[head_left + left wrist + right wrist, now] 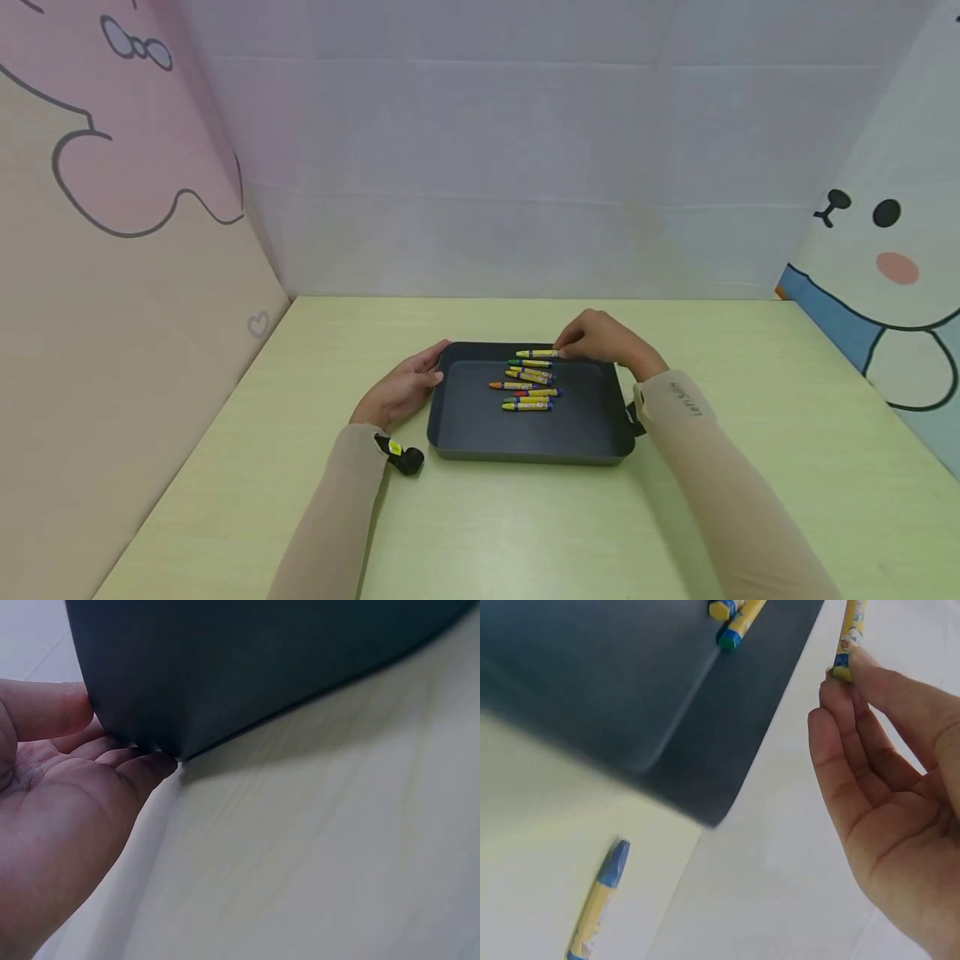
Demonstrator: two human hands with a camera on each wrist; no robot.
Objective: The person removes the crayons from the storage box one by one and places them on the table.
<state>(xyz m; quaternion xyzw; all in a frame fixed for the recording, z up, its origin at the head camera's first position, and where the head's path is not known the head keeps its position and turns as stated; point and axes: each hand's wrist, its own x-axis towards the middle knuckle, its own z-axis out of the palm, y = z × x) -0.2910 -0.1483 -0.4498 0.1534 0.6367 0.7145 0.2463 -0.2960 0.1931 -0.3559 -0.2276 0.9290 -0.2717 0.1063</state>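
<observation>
The left hand (401, 387) is at the left side of the dark tray (468, 429), holding it with the thumb against the edge and the fingertips at the outer wall. The tray sits on the pale bench (480, 533), between the two forearms. The right hand (603, 340) is over the far right part of the tray, its thumb and fingers pinching the rear end of a yellow crayon (532, 354), whose tip points left, toward the left hand's side.

More crayons lie in the tray in a loose column, nearer to the person than the pinched one and to the left of the right hand. The green crayon (528, 363) is the closest to it; the orange crayon (510, 386) lies about midway down the column, and the red crayon (540, 392) just below that. All these are well apart from the left hand.

The right wrist view also shows a blue crayon (594, 911) on the bench outside the tray, near its corner and apart from the right hand's fingers.
</observation>
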